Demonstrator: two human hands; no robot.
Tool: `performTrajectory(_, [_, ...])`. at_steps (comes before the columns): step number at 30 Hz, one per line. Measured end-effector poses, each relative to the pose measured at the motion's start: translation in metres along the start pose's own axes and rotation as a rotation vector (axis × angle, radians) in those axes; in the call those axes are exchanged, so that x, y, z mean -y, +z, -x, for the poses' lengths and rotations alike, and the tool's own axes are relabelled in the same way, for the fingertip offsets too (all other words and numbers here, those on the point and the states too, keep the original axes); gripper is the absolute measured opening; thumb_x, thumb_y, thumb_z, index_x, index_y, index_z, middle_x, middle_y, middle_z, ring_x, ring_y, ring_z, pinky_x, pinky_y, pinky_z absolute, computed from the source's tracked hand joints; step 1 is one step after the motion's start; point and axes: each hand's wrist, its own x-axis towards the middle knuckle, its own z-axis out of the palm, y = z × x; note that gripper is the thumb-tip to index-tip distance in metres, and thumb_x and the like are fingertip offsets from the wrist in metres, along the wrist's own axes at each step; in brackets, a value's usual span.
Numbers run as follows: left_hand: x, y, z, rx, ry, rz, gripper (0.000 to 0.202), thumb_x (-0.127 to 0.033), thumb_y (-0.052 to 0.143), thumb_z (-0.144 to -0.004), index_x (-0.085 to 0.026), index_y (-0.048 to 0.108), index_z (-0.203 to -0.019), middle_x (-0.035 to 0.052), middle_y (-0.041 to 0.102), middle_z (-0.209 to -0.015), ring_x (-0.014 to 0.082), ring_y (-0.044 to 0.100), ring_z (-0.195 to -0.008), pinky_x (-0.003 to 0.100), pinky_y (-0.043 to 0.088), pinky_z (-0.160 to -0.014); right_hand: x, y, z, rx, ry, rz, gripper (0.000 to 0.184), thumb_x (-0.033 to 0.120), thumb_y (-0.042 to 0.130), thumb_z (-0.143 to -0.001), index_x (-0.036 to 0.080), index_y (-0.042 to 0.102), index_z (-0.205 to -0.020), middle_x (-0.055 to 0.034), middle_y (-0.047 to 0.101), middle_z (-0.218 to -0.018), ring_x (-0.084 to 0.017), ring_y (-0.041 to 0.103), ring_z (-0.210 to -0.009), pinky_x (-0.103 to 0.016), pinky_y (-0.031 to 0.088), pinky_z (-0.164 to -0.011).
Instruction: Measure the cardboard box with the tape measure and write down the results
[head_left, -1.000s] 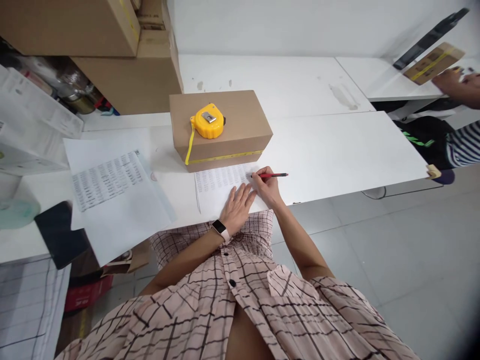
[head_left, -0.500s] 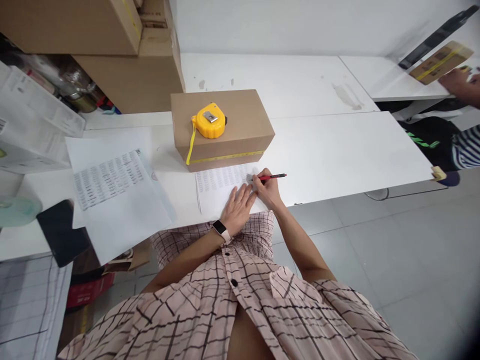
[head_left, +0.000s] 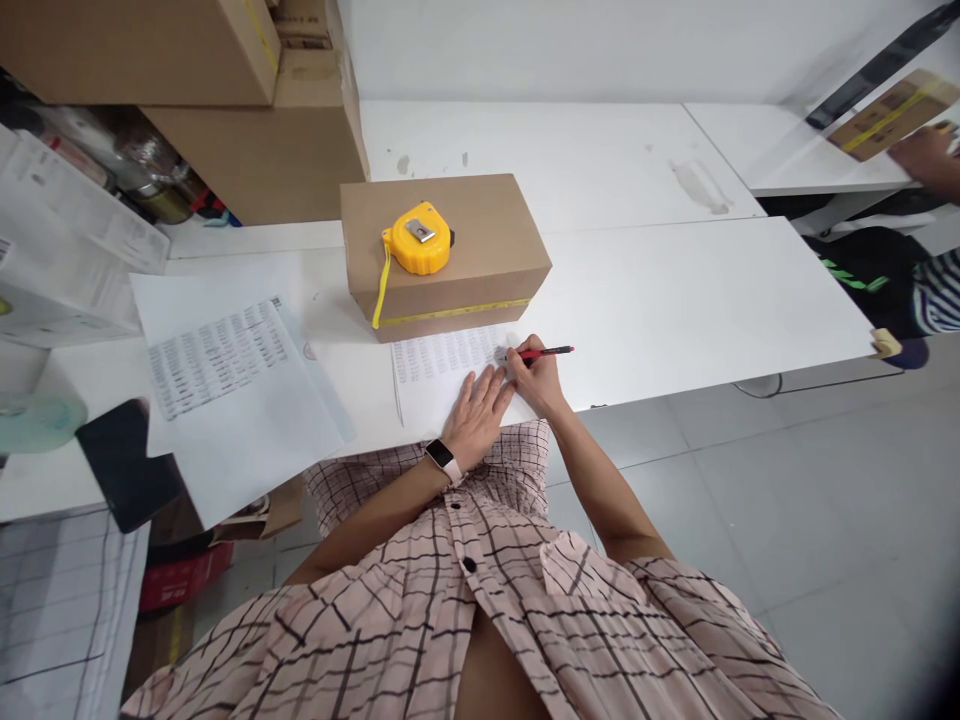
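A long white desk (head_left: pixel 705 290) runs along the wall; large brown cardboard boxes (head_left: pixel 262 165) are stacked at its back left; a smaller oblong brown cardboard box (head_left: pixel 495 225), with a yellow strip along its front, rests near the middle; overlapping white paper sheets (head_left: pixel 247 430), the upper ones printed with a table, lie to the left, a corner overhanging the front edge; a white printed sheet (head_left: pixel 424 400) lies just before the smaller box; the left hand (head_left: pixel 478 412) presses it, palm down, fingers spread; the right hand (head_left: pixel 537 378) grips a slim red-and-black pen (head_left: pixel 553 351) over the sheet's right side; a rounded yellow tape measure (head_left: pixel 426 256) sits atop the smaller box, its strap hanging over the front.
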Motion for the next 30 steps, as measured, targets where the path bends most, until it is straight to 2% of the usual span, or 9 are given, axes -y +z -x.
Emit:
performTrajectory(9, [0.0008, 0.0014, 0.0003, -0.008, 0.001, -0.006, 0.069, -0.032, 0.049, -0.101, -0.009, 0.029, -0.162, 0.0176, 0.021, -0.171, 0.0343, 0.015, -0.16, 0.055, 0.011, -0.13, 0.0018, -0.0005, -0.0003, -0.009, 0.019, -0.011, 0.021, 0.032, 0.062, -0.089, 0.024, 0.048, -0.075, 0.0061, 0.047, -0.06, -0.012, 0.043, -0.057, -0.029, 0.035, -0.057])
performTrajectory(20, [0.0008, -0.0003, -0.0001, 0.013, -0.003, 0.001, 0.077, -0.036, 0.056, -0.098, -0.009, 0.025, -0.163, 0.0178, 0.015, -0.172, 0.0344, 0.01, -0.161, 0.055, 0.009, -0.131, 0.0022, -0.0005, -0.0003, -0.04, 0.021, 0.0, 0.022, 0.031, 0.062, -0.088, 0.024, 0.047, -0.073, 0.0057, 0.048, -0.06, -0.012, 0.045, -0.058, -0.029, 0.036, -0.058])
performTrajectory(30, [0.0009, 0.0003, -0.0004, 0.012, -0.001, 0.016, 0.075, -0.035, 0.053, -0.099, -0.009, 0.026, -0.163, 0.0181, 0.016, -0.172, 0.0347, 0.011, -0.161, 0.056, 0.009, -0.131, 0.0066, -0.0018, 0.0001, -0.036, 0.047, 0.017, 0.021, 0.029, 0.061, -0.087, 0.024, 0.047, -0.073, 0.0058, 0.048, -0.059, -0.012, 0.045, -0.058, -0.029, 0.036, -0.058])
